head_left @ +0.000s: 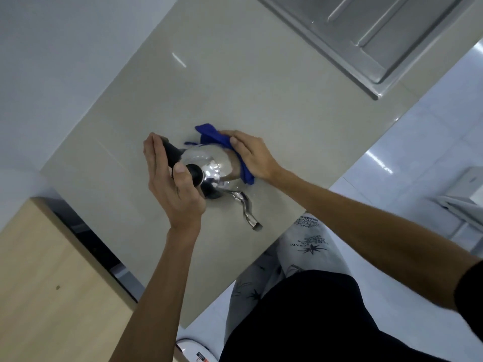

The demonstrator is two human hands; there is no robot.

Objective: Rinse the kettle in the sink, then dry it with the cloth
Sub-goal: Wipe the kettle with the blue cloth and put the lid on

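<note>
Kettle (209, 165) stood on the beige worktop (261, 100), well apart from the steel sink (379, 35) at the upper right. Rinsing judged done; drying in hand.

Left hand (172, 184) was wrapped round the black handle (172, 152), fingers (151, 152) closed on it, thumb near the black lid knob (194, 173). Right hand (251, 155) pressed the blue cloth (222, 142) flat against the far side of the kettle body, fingers together over the fabric; part of the cloth bunched loose above the hand, part trailed down the side toward the worktop.

Risks, as judged:
- Sideways push from the cloth hand could slide or tip the kettle if the handle grip eased; the glossy worktop offers little friction.
- Spout (248, 212) pointed toward the near edge of the worktop and the person's body; turning the kettle to reach other sides could swing it over the edge or knock it.
- Lid may not be locked; tilting could drop it. Cannot tell from this view.
- Cloth covered only one flank; the spout, base and handle side could be left wet.

Appearance: polished metal, rounded body with mirror reflections, domed lid, thin curved gooseneck spout with an open cut end. Droplets too small to make out.
</note>
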